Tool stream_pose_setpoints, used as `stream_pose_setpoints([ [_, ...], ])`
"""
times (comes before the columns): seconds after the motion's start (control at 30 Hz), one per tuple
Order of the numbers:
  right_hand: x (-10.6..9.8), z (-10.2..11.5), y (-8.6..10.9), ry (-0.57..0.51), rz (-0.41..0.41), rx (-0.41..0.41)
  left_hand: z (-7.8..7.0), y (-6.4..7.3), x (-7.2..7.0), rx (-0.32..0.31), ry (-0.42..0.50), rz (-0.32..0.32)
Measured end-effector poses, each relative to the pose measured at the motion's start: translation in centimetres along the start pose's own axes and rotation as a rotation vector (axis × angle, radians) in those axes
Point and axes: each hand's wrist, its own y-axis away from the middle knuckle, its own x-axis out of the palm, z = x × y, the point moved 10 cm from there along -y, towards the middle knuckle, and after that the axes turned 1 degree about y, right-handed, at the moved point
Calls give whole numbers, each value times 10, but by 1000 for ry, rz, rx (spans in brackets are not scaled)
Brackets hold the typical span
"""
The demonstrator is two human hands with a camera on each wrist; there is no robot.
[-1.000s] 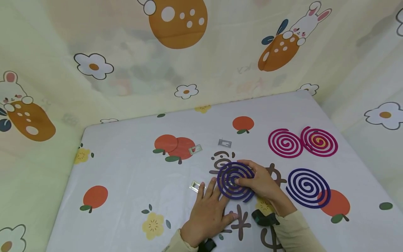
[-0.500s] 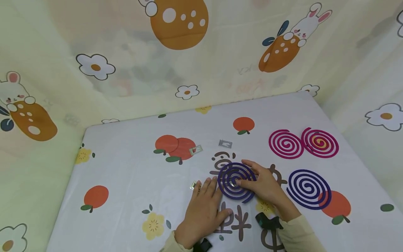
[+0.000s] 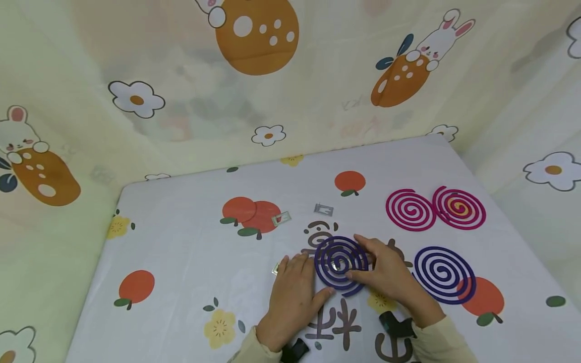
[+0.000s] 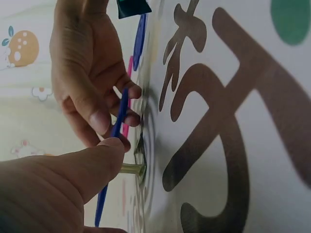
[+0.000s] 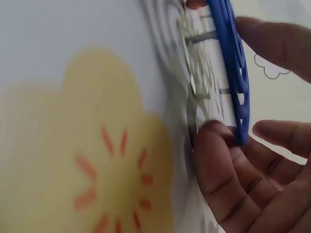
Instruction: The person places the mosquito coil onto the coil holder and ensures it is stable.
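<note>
A dark blue mosquito coil (image 3: pixel 342 290) lies slightly tilted between both hands, raised off the table in the wrist views. My right hand (image 3: pixel 390 277) holds its right edge, thumb on top and fingers beneath. At its left edge rests my left hand (image 3: pixel 292 297), fingers extended together and thumb spread. Beneath the coil a thin metal stand (image 5: pixel 194 63) shows in the right wrist view, its upright (image 4: pixel 130 168) visible in the left wrist view. Another metal stand (image 3: pixel 275 268) is mostly hidden behind the left fingertips.
Two more thin metal stands, one over the printed oranges (image 3: pixel 281 218) and one further right (image 3: pixel 324 209), lie behind the hands. Right of them are two magenta coils, a plain one (image 3: pixel 410 210) and one beside it (image 3: pixel 472 209), with another blue coil (image 3: pixel 445 275) nearer.
The blue coil has turned a little, its outer tail shifting left. The right thumb has slid from near its centre toward its right edge. My left hand's fingers have drawn closer together.
</note>
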Motion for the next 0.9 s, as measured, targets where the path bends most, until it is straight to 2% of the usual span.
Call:
stream_pose_setpoints([
  [0.13,-5,10,4,68,-15,-96,0,-3,-1,-4,17,-21],
  [0.33,-6,11,9,87,0,-147,-3,-7,-3,9,16,-50],
  [0.6,-14,3,13,131,-3,-124,-10,-24,7,4,-16,15],
  [0.9,-31,-12,12,138,-31,-102,-27,-45,17,27,-86,40],
])
